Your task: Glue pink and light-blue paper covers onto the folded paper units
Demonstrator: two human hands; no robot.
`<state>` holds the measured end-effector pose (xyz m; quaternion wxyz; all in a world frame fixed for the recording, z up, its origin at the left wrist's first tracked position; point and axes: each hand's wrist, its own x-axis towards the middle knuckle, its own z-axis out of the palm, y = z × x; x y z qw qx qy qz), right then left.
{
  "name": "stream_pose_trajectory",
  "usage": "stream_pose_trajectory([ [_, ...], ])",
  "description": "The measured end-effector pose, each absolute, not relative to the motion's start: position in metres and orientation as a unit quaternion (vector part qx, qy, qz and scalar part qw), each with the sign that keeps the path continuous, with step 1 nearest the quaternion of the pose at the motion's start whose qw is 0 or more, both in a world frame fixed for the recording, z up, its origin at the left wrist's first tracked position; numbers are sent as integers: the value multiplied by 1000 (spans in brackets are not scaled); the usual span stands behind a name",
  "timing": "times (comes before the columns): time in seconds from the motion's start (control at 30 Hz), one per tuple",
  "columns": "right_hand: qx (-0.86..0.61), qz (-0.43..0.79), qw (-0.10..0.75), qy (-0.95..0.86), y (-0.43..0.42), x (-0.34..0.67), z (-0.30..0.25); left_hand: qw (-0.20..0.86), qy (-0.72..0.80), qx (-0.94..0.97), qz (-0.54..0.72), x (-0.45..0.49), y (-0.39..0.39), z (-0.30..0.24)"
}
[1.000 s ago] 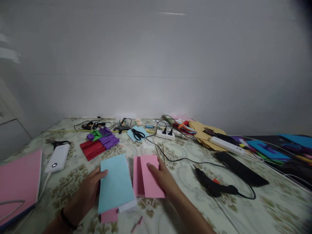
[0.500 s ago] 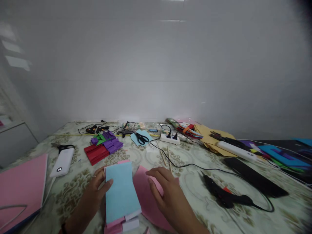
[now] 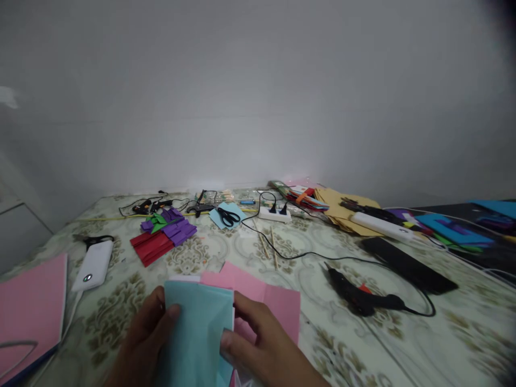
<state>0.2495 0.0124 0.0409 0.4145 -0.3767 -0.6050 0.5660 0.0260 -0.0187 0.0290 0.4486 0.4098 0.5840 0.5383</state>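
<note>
A light blue piece of paper (image 3: 197,328) stands tilted up before me, with white and pink layers showing behind its top edge. My left hand (image 3: 151,328) grips it at the left edge, thumb on the front face. On the opposite edge, my right hand (image 3: 262,336) pinches it between thumb and fingers. Behind the right hand lies creased pink paper (image 3: 282,306) on the flowered tablecloth. How many sheets are in the held bundle is hidden.
To the right rests a black glue gun (image 3: 363,295), its cord running to a white power strip (image 3: 274,214). Black scissors (image 3: 228,216) lie on blue paper further back. Left are a white power bank (image 3: 93,263), a pink folder (image 3: 32,301) and folded red paper (image 3: 151,247).
My right hand has come left from above the pink paper and taken hold of the blue paper's right edge. The blue paper is raised more upright.
</note>
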Motion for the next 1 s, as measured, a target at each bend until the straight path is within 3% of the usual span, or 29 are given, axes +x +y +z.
stream_pose_trajectory([
  [0.23,-339,559,406,-639,8,245,49,467,571,431,519,13,-20,13],
  [0.63,-266,193,473,-817,7,248,30,419,553,499,519,2,-26,31],
  [1.0,-280,249,477,-795,-6,248,35,410,580,492,503,10,-31,40],
])
